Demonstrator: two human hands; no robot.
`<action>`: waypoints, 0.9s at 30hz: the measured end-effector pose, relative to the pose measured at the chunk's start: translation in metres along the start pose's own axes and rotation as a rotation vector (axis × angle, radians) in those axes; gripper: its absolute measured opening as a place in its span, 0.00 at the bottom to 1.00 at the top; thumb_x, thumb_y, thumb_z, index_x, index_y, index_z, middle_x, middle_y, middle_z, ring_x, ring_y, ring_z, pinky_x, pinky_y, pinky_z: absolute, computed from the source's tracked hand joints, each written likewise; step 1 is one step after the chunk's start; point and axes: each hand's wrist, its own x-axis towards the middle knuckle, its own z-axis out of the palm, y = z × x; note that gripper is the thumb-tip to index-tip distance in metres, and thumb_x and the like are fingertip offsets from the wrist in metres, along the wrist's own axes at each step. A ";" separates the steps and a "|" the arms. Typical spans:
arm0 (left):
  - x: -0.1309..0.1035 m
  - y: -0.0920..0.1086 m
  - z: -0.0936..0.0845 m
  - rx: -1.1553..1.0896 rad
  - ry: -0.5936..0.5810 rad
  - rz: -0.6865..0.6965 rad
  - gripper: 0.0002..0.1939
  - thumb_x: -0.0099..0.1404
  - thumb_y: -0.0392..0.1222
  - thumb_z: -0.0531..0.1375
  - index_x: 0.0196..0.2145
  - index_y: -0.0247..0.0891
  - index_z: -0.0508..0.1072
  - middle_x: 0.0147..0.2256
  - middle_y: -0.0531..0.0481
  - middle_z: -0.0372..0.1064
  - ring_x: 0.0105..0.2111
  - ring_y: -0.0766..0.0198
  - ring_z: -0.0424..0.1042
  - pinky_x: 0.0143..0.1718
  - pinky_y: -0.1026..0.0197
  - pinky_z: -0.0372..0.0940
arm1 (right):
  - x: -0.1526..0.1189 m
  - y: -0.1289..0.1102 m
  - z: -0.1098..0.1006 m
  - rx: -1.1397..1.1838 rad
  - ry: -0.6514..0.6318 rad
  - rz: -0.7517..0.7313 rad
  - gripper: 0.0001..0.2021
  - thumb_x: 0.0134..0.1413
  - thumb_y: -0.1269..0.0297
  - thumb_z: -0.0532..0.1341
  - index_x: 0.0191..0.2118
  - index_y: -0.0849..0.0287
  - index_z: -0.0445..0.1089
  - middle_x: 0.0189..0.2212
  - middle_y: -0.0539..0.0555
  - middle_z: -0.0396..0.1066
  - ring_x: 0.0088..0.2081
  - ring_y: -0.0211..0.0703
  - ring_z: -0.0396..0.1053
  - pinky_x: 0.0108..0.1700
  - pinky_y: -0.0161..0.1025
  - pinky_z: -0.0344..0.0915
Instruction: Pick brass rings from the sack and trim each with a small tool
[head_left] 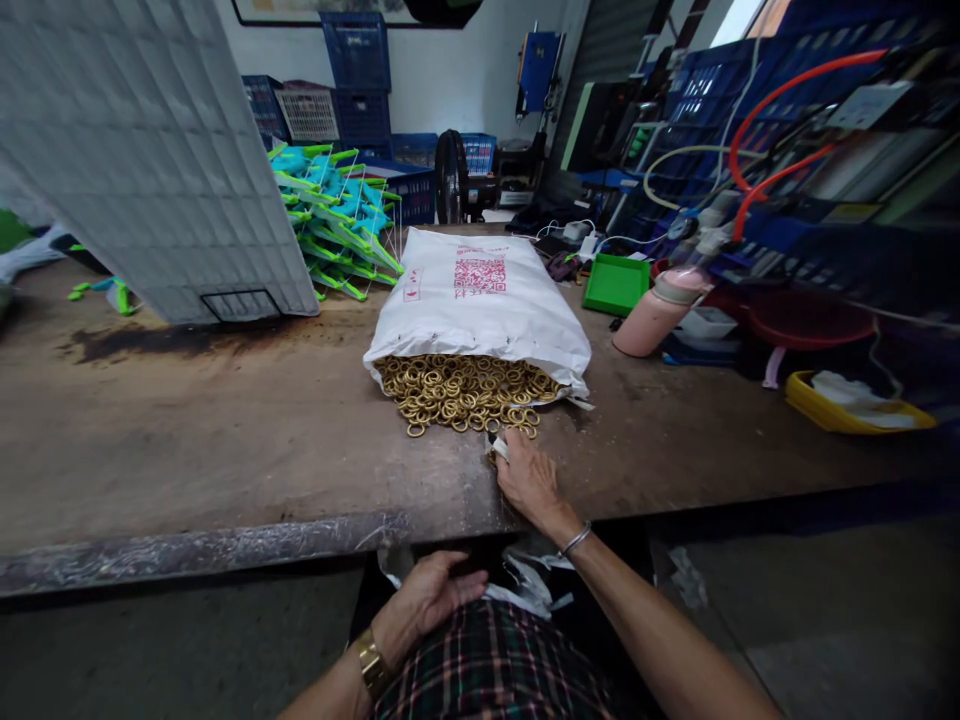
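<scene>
A white woven sack (517,320) with red print lies on the wooden table, its mouth towards me. Many brass-coloured metal rings (457,392) spill from that mouth onto the tabletop. My right hand (528,478), with a bracelet at the wrist, is just in front of the rings, its fingers closed around a small white object with a black tip (498,446); its exact kind is unclear. A few rings show beside those fingertips. Below the table edge, my left hand (442,592) hangs over my lap with fingers stretched out, holding nothing.
A grey plastic panel (187,180) stands upright at left, beside stacked green and blue plastic pieces (337,220). To the right are a green tray (616,284), a pink cylinder (651,318) with red hoses, and a yellow tray (832,412). White plastic (525,590) hangs below the table edge.
</scene>
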 end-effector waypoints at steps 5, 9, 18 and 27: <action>-0.047 0.013 0.024 0.478 -0.203 0.200 0.13 0.51 0.44 0.62 0.28 0.30 0.70 0.24 0.49 0.67 0.24 0.68 0.67 0.25 0.66 0.60 | -0.004 0.011 0.003 0.276 0.028 -0.083 0.07 0.54 0.66 0.50 0.35 0.59 0.64 0.24 0.51 0.66 0.25 0.37 0.61 0.27 0.33 0.49; -0.072 0.031 0.054 0.673 -0.113 0.467 0.18 0.55 0.51 0.57 0.36 0.34 0.66 0.23 0.53 0.65 0.17 0.71 0.61 0.15 0.69 0.55 | -0.007 0.010 0.001 0.562 0.018 -0.154 0.11 0.55 0.61 0.48 0.30 0.59 0.64 0.20 0.48 0.63 0.22 0.35 0.57 0.26 0.31 0.51; -0.046 0.055 0.080 0.729 0.011 0.670 0.15 0.55 0.51 0.56 0.28 0.35 0.64 0.17 0.59 0.56 0.15 0.74 0.52 0.17 0.70 0.49 | -0.025 -0.002 0.002 0.837 -0.104 -0.216 0.09 0.53 0.62 0.50 0.28 0.59 0.62 0.21 0.46 0.61 0.23 0.33 0.58 0.28 0.30 0.54; -0.041 0.049 0.080 0.917 0.127 1.062 0.10 0.59 0.44 0.54 0.28 0.35 0.69 0.24 0.53 0.66 0.26 0.68 0.63 0.30 0.67 0.58 | -0.019 -0.001 -0.009 0.856 -0.237 -0.075 0.11 0.51 0.62 0.50 0.21 0.59 0.59 0.16 0.45 0.57 0.21 0.32 0.54 0.24 0.30 0.49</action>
